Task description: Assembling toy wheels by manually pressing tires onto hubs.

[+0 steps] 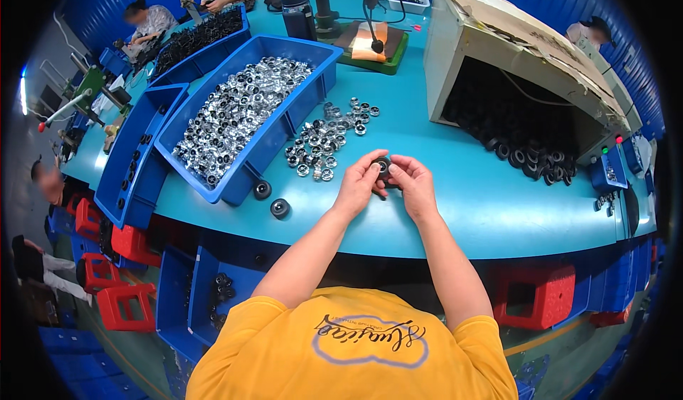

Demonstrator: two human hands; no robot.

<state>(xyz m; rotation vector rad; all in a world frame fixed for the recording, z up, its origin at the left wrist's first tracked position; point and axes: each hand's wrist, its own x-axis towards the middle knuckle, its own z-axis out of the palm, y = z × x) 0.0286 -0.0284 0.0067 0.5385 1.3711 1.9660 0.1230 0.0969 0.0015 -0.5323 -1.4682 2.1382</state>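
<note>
Both of my hands meet over the turquoise table, closed around a small black toy wheel (383, 167). Its dark tyre surrounds a shiny hub, and fingers cover much of it. My left hand (358, 188) grips it from the left, while my right hand (415, 189) pinches it from the right. Just beyond my left hand lies a loose pile of chrome wheel hubs (318, 142). Two black-tyred wheels, one farther (262, 189) and one nearer (280, 209), rest left of my left forearm. Black rubber tyres (530, 160) spill out of a box on the right.
A large blue bin (274, 144) full of chrome hubs stands left, beside a narrower blue bin (135, 208) with a few wheels. The worn box (435, 80) sits right. A green-based press (390, 66) and dark flask (298, 16) stand behind. Other people work farther off.
</note>
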